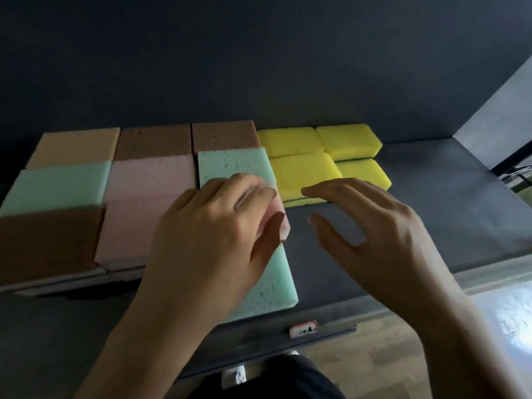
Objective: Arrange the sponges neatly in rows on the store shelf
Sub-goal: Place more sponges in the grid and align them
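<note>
Large sponges in tan, brown, green and pink lie in rows on the left of the dark shelf (pixel 431 214). My left hand (pixel 213 226) rests on top of a pink sponge (pixel 277 217), which lies on a green sponge (pixel 276 283) in the third column; fingers spread over it, thumb along its right side. Another green sponge (pixel 233 165) sits just behind. My right hand (pixel 371 226) hovers with straight fingers in front of several yellow sponges (pixel 305 171), holding nothing.
The shelf's right half is bare dark board up to a grey side panel (pixel 495 125). A small red and white price tag (pixel 303 329) sits on the shelf's front rail. Wooden floor (pixel 388 355) lies below.
</note>
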Motion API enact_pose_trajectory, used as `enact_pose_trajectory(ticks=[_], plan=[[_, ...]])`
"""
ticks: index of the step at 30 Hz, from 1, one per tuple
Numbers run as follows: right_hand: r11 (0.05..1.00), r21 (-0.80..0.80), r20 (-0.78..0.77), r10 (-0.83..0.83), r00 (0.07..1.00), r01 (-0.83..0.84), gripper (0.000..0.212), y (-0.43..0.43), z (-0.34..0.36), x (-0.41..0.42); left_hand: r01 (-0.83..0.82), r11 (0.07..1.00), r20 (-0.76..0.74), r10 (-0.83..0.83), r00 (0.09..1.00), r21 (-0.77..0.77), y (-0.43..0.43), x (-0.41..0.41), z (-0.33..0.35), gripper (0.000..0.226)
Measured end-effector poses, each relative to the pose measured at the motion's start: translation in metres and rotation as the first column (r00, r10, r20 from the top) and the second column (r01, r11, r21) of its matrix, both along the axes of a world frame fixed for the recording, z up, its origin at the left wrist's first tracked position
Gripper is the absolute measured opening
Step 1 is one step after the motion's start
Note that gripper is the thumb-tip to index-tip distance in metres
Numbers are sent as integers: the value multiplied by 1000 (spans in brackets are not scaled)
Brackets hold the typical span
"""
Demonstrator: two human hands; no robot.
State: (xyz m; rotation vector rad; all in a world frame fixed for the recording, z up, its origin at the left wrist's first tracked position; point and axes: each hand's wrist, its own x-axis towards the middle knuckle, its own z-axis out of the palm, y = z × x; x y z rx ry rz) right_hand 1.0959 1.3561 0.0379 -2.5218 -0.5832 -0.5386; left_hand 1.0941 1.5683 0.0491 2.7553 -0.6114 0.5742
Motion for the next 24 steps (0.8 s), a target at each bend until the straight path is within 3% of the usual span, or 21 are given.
enact_pose_trajectory(ticks=[4,10,16,24], plan=[[999,0,23,49,999,-49,25,20,8,-17,-41,999,24,42,999,-32,12,-22,-5,32],[968,-21,-49,248,968,-249,23,67,14,-26,-271,962,-52,268,962,-42,40,-77,-3,29],[869,-46,-103,486,868,-492,21,138,6,-49,-601,793,-124,609,784,95,87,-153,-9,19],[737,-226,-96,634,767,-637,19,266,1,-97,-778,610,-119,792,598,150,183,-230,-21,17]])
